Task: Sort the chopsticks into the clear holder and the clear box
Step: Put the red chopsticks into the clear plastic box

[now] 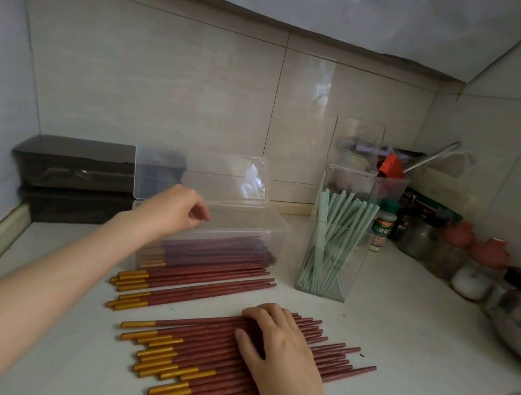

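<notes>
Chopsticks [207, 351], red with gold ends, lie in loose rows on the worktop [403, 327] at lower centre, with more inside the open clear box [267, 230] just behind. The right hand [280, 350] lies on the nearest row, fingers bent over the sticks; whether it grips any I cannot tell. The left hand [173, 210] hangs over the box, fingers loosely curled, holding nothing. Green chopsticks [324, 243] stand in the holder [325, 278], right of centre.
</notes>
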`<state>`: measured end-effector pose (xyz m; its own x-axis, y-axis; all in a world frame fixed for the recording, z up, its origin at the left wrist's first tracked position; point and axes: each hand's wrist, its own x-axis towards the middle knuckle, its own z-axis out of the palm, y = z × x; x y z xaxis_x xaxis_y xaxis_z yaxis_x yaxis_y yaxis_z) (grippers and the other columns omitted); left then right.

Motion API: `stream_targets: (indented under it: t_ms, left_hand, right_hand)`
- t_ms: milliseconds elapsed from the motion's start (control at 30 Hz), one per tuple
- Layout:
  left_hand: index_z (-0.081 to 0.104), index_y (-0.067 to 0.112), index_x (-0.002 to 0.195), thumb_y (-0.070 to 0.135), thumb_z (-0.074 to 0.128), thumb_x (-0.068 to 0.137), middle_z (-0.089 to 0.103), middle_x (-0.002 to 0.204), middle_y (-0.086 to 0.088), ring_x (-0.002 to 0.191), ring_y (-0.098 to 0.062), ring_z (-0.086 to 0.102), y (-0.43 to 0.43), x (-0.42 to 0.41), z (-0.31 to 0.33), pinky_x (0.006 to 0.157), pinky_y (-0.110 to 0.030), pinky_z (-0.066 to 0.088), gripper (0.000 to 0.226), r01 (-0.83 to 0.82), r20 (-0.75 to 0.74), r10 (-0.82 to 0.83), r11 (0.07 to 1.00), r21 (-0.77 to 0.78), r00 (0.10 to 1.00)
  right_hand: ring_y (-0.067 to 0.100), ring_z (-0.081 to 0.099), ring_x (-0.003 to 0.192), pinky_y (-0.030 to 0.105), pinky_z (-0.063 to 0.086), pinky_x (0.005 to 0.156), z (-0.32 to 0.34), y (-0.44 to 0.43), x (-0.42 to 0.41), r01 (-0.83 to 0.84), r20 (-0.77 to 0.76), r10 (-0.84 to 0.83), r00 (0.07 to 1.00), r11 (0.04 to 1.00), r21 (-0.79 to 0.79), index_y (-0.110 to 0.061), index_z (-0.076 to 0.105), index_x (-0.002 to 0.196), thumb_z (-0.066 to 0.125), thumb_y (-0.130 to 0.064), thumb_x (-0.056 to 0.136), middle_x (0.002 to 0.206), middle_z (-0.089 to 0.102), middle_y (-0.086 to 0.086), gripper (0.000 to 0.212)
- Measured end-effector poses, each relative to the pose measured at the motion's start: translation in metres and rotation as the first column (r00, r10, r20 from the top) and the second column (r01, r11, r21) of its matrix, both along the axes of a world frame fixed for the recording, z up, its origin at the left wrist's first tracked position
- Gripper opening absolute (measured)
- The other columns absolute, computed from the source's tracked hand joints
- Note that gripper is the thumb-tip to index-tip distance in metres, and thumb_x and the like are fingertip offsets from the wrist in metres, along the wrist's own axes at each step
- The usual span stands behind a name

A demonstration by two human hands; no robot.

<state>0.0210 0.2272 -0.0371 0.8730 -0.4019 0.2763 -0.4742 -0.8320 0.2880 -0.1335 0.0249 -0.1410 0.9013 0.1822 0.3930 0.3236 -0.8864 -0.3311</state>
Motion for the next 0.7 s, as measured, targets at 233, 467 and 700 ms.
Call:
stream_targets:
  t_ms: [233,467,700]
  left_hand:
    - [0.069,0.023,0.101,0.017,0.063,0.086,0.064,0.098,0.010,0.089,-0.007,0.060,0.001,-0.050,-0.010,0.082,-0.026,0.049,0.018,0.081,0.288,-0.039,0.988,-0.134,0.957]
    - [0.063,0.030,0.107,0.035,0.062,0.086,0.060,0.105,0.011,0.095,-0.006,0.056,-0.007,-0.075,-0.055,0.082,-0.023,0.046,0.022,0.067,0.092,-0.086,0.979,0.192,0.992]
    - [0.062,0.015,0.116,0.018,0.044,0.094,0.062,0.112,-0.004,0.106,-0.025,0.058,-0.018,-0.077,-0.062,0.085,-0.035,0.049,0.028,0.004,0.148,-0.084,0.882,0.471,0.985]
  right_hand:
    - [0.000,0.040,0.110,0.015,0.031,0.094,-0.002,-0.001,0.001,0.010,0.013,-0.010,1.000,1.000,-0.001,-0.033,0.048,0.123,0.013,-0.062,0.079,0.113,0.044,-0.020,0.063]
    - [0.001,0.040,0.112,0.015,0.030,0.094,0.000,0.000,0.001,0.010,0.003,-0.010,1.000,1.000,-0.009,-0.033,0.048,0.124,0.023,-0.058,0.086,0.115,0.044,-0.018,0.052]
    - [0.002,0.041,0.112,0.016,0.031,0.094,0.000,0.000,0.001,0.013,0.016,-0.013,1.000,1.000,-0.007,-0.032,0.049,0.123,0.020,-0.060,0.084,0.115,0.046,-0.017,0.056]
